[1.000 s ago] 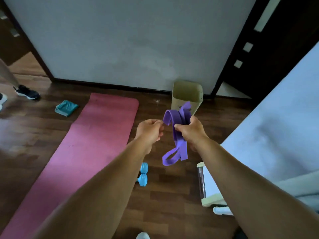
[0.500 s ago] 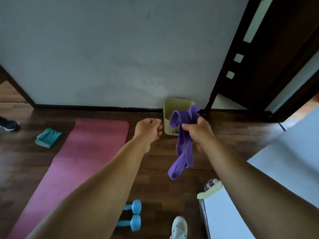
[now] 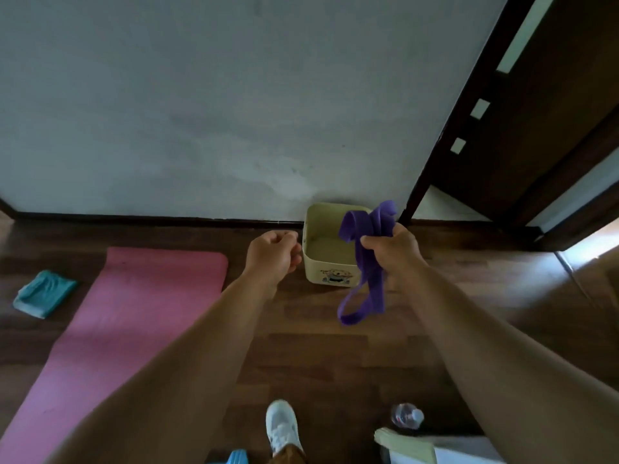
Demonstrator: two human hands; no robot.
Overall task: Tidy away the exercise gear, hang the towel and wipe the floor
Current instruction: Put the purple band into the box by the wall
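1 purple rubber resistance band (image 3: 363, 259) bunched in right hand (image 3: 393, 251) fist over 1 beige plastic bin (image 3: 330, 274); left hand (image 3: 273, 251) curled, empty; 1 pink foam mat (image 3: 127, 316), 1 teal folded towel (image 3: 43, 293).

- The box (image 3: 330, 259) sits on the floor (image 3: 335, 356) right against the wall (image 3: 201, 112). Its top is open and the inside looks bare, so a hand can go in from above.
- The right hand (image 3: 395, 251) grips the purple band (image 3: 363, 262) over the box's right side. The loops hang down in front of that side.
- The left hand (image 3: 273, 254), curled up with nothing in it, is just left of the box.
- The dark door frame (image 3: 445, 128) stands close on the box's right.
- The pink mat (image 3: 110, 329) covers the floor on the left. A towel (image 3: 43, 293) lies past its left edge.
- Bare floor runs between the mat and the box.
- Near the bottom are a shoe (image 3: 283, 426) and a bottle (image 3: 407, 416).
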